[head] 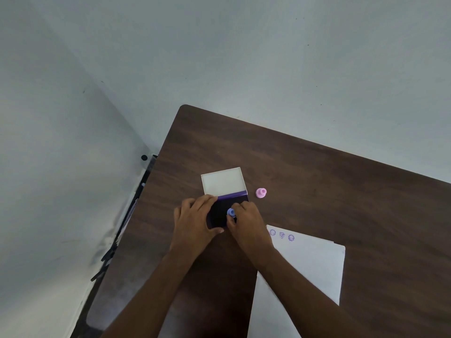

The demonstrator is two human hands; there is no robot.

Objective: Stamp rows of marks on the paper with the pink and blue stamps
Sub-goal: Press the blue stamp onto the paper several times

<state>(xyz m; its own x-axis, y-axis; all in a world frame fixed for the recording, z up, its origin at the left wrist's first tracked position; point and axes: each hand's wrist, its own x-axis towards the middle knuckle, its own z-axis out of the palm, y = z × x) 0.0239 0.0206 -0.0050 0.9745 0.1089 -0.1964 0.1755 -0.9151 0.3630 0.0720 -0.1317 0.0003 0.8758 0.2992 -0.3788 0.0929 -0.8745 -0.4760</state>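
Note:
My right hand (246,222) grips the small blue stamp (230,212) and holds it down on the dark purple ink pad (219,211). Its white lid (223,180) lies flipped open behind it. My left hand (195,215) clasps the pad's left side, fingers along its far edge and thumb at its near corner. The pink stamp (261,192) stands alone on the table, just right of the lid. A white sheet of paper (312,264) lies to the right under my right forearm, with three purple marks (281,235) in a row along its top edge.
The dark brown wooden table (317,179) has its far left corner near a grey wall. Its left edge drops off beside a black rail (136,198). Bare tabletop stretches right of and behind the pink stamp.

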